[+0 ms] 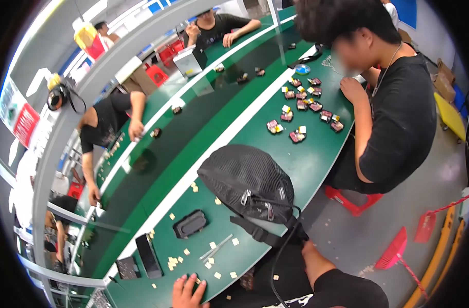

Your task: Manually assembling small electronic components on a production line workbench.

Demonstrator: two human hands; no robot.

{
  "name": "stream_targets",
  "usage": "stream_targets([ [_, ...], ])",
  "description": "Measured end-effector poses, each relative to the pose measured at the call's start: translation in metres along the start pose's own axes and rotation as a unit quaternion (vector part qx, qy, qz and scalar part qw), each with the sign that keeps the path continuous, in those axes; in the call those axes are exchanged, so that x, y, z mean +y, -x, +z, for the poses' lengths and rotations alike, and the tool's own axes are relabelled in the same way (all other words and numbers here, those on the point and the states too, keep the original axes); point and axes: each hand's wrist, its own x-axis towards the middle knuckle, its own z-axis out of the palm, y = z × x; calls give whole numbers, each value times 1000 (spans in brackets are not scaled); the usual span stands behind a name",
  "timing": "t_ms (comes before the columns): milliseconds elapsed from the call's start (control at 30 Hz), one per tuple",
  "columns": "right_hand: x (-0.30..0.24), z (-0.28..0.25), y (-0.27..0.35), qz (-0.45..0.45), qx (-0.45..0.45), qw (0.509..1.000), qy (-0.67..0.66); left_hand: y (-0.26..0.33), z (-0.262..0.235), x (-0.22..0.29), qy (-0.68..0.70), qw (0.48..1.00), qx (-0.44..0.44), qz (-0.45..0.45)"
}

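Note:
My left hand (188, 292) rests at the near edge of the green table, fingers spread. A small pale square piece lies by its fingertips. Of my right arm, the forearm (319, 264) shows, bent toward the straps of a black mesh bag (247, 179); the fingers are hidden there, so their grip cannot be made out. The zipped bag lies on the table, with a strap and a thin dark cord (278, 267) hanging over the edge. Left of it are a black oblong case (191, 224), a dark phone (149, 256) and thin pale sticks (216, 247).
Pale square pieces (176, 262) are scattered over the green table (296, 164). Several small dark assemblies (297, 134) sit before a seated co-worker (404, 113) at right. A conveyor belt (193, 149) runs along the far side, with people beyond. A red dustpan (394, 249) stands on the floor.

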Motion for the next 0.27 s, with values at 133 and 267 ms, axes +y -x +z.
stream_targets([
  [133,12,-19,-19,38,-86,996,-7,1,11,-1,-12,1000,-10,21],
  [267,-5,-44,-51,-74,-171,969,-160,3,23,-8,-29,998,18,50],
])
